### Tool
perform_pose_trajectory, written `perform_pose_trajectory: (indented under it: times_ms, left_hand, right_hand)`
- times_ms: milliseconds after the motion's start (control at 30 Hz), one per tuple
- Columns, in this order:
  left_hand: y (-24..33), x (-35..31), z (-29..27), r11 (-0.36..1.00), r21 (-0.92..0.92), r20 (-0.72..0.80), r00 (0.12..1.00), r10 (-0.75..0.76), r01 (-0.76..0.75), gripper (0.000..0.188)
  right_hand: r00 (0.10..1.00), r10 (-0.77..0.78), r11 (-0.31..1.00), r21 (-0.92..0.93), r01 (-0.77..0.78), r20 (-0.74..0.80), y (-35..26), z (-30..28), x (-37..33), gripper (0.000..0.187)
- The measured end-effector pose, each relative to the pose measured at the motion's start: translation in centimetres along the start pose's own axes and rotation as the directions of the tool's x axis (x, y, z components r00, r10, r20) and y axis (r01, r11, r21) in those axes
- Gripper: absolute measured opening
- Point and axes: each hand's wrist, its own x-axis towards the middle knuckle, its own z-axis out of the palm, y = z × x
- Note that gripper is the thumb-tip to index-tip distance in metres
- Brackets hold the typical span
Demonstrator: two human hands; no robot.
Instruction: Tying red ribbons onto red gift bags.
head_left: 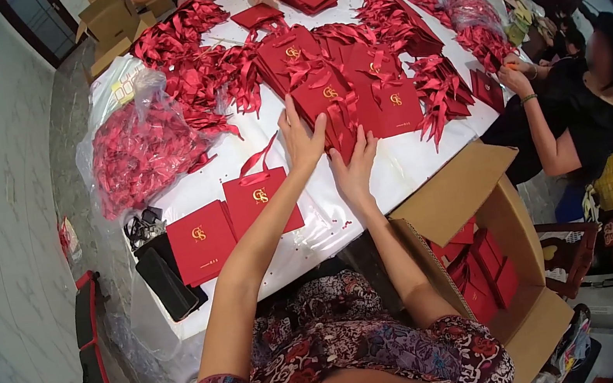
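Both hands are at a stack of red bags [330,94] with ribbon handles, which lies on the white-covered table [396,169] inward from the near edge, toward the near right corner. The left hand [303,141] is at the stack's left side, its fingers extended along that side and its thumb toward the upper face. The right hand [356,173] is at the stack's near end, closer to the table's near edge, its thumb and fingers set apart around the lower corner. The stack thus lies between the two hands and reaches beyond them toward the far edge; whether either hand grips it firmly, I cannot tell.

More red bags [398,109] lie just right of the stack, toward the right edge. To the left of the left forearm, a ribboned bag [261,200] lies partly beside, partly against a flat red pile [202,241] by the near left corner, next to a black case [166,282]. A clear plastic sack [149,155] full of red ribbon sits at the left edge. An open cardboard box [471,192] with red bags inside stands below the near right corner, beside the right forearm.
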Motion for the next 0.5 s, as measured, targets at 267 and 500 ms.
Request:
perform_pose_trajectory:
  times_ms: [267, 500]
  left_hand:
    - [-0.6, 2.3, -1.6, 0.986, 0.028, 0.114, 0.980, 0.163, -0.167, 0.072]
    - [0.3, 1.7, -1.9, 0.985, 0.068, 0.159, 0.976, 0.148, -0.160, 0.082]
  right_hand:
    - [0.998, -0.057, 0.998, 0.009, 0.057, -0.028, -0.5, 0.7, -0.3, 0.063]
    - [0.993, -0.085, 0.940, -0.325, 0.108, 0.084, -0.2, 0.5, 0.5, 0.070]
